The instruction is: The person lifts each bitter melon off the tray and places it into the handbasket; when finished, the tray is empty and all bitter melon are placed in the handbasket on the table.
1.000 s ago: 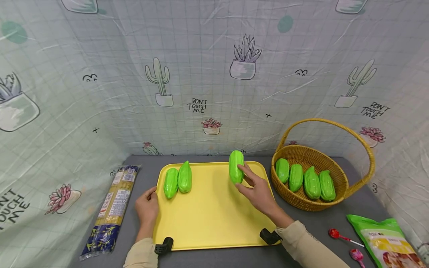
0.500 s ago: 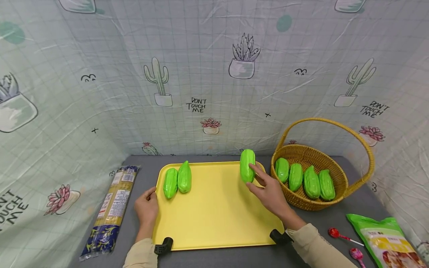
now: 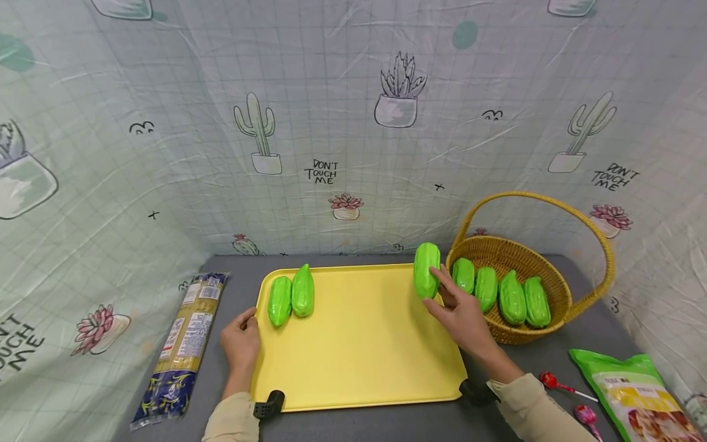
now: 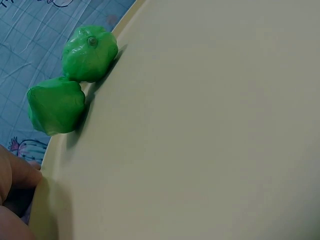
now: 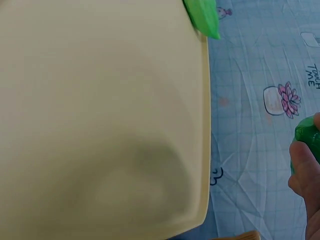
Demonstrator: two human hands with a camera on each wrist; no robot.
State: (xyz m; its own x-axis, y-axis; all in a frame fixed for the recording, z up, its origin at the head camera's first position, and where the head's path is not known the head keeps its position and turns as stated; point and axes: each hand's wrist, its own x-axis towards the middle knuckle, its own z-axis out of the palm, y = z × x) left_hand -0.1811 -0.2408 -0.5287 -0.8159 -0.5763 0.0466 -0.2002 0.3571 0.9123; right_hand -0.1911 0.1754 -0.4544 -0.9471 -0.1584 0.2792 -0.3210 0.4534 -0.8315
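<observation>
My right hand [image 3: 461,316] holds a glossy green ridged gourd [image 3: 426,270] between thumb and fingers, raised over the yellow tray's back right corner. At the right edge of the right wrist view, the same gourd [image 5: 307,135] shows only in part. My left hand [image 3: 241,344] grips the left rim of the yellow tray [image 3: 359,407], fingers curled at its edge. Two more green gourds lie side by side at the tray's back left, a left one [image 3: 280,301] and a right one [image 3: 302,291]. In the left wrist view, a fingertip [image 4: 27,175] is right at the tray's rim.
A wicker basket [image 3: 510,334] with a tall handle stands behind the right hand, holding several similar gourds. Two lollipops [image 3: 552,380] and a green snack bag [image 3: 635,393] lie at the front right. A pack of noodles [image 3: 185,344] lies left of the tray. A printed cloth hangs behind.
My right hand has moved right with the gourd, from over the tray toward the basket. My left hand has stayed at the tray's rim.
</observation>
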